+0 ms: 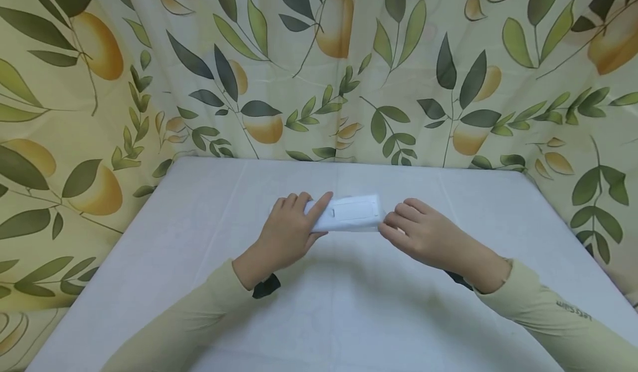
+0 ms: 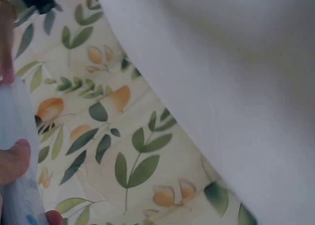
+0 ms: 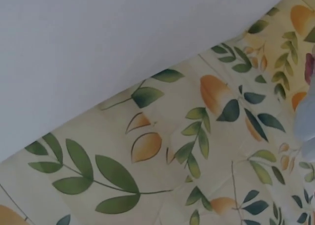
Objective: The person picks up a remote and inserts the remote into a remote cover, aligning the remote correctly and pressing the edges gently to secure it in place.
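Note:
A white remote control (image 1: 355,209), its rectangular battery cover facing up, is inside a clear plastic bag (image 1: 380,211). My left hand (image 1: 286,225) grips the remote's left part through the plastic, thumb across the top. At the right end, my right hand (image 1: 416,228) pinches the bag's edge with curled fingers. In the left wrist view the wrapped remote (image 2: 17,116) runs along the left edge, with the left thumb (image 2: 15,161) pressed on it. The right wrist view catches only a pale piece of the bag (image 3: 306,119) at its right edge.
Both hands are held above a table covered with a white cloth (image 1: 209,316). A curtain (image 1: 309,101) printed with leaves and orange fruit hangs behind the table and along its sides. Dark bands (image 1: 266,286) show at the wrists.

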